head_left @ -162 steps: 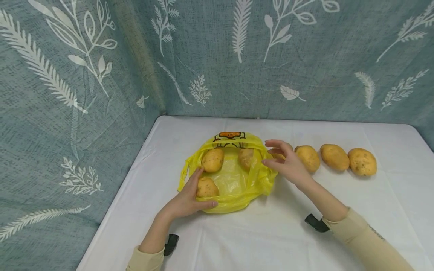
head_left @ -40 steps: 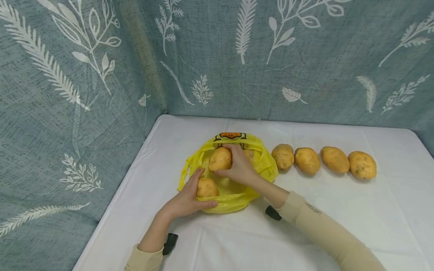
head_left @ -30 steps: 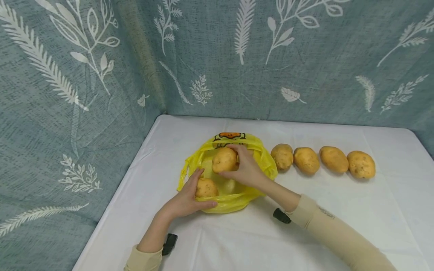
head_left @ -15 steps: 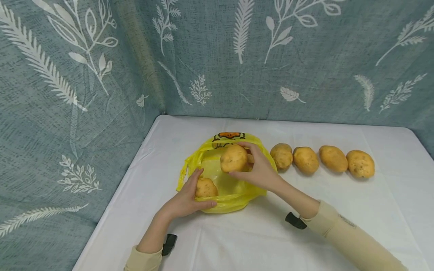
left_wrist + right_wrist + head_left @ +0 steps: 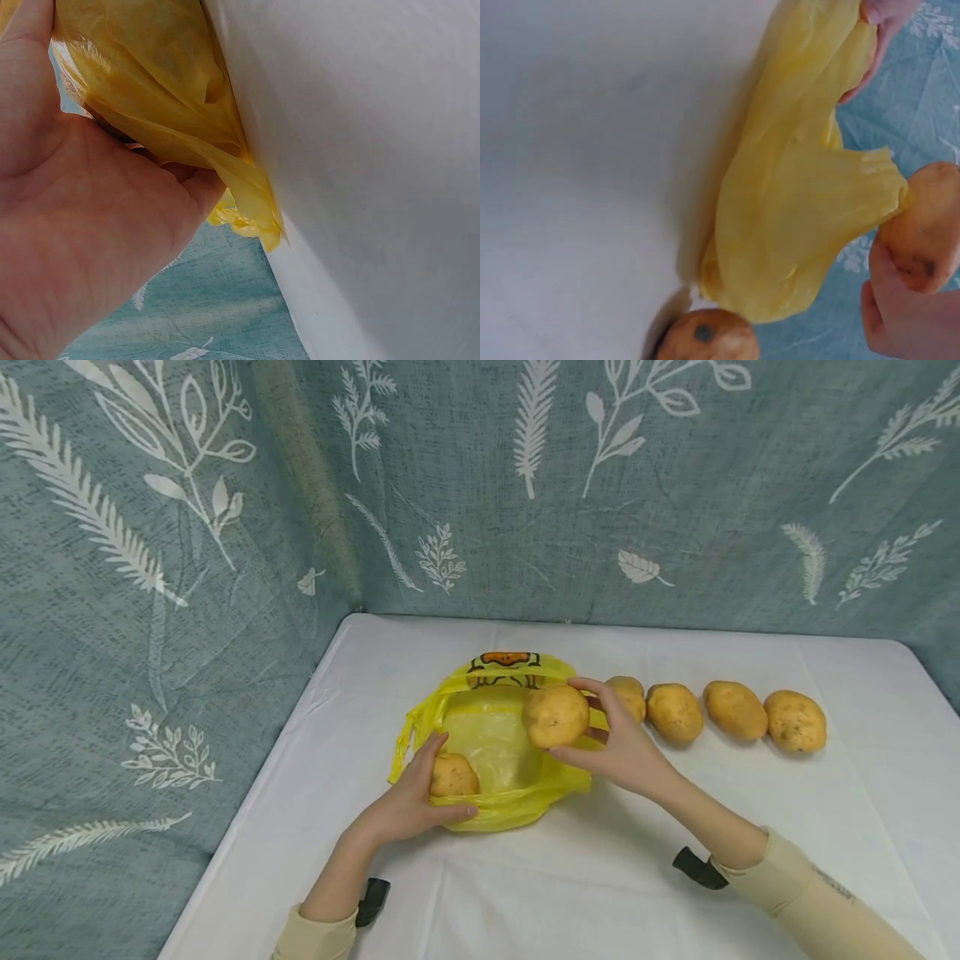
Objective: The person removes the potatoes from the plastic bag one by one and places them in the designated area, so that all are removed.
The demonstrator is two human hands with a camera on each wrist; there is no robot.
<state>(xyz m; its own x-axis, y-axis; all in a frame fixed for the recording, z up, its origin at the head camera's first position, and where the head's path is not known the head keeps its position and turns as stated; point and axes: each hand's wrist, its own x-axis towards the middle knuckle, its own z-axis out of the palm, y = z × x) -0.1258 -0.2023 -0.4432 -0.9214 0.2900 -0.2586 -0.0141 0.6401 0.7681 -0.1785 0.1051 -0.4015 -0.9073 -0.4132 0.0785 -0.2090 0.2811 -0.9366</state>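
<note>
A yellow plastic bag [image 5: 491, 747] lies on its side, mouth toward me, with an orange and black print on its far part. My left hand [image 5: 408, 797] grips its near left rim, thumb outside, the fingers along a potato [image 5: 453, 775] inside the bag. In the left wrist view, thin folds of the bag [image 5: 161, 82] run beside this palm. My right hand [image 5: 618, 743] holds another potato [image 5: 557, 717] between thumb and fingers, raised at the right side of the bag's mouth. In the right wrist view, a flap of the bag touches this potato [image 5: 922, 229].
Several potatoes stand in a row right of the bag: one [image 5: 628, 697] partly behind my right fingers, then others [image 5: 675, 714] [image 5: 795, 721] farther right. A white cloth covers the table [image 5: 750, 827]. A teal leaf-patterned curtain [image 5: 480, 527] hangs behind and along the left.
My right hand came back to the bag, took hold of a potato inside it, and carried it rightward and up to the mouth's right side. My left hand keeps its place on the rim.
</note>
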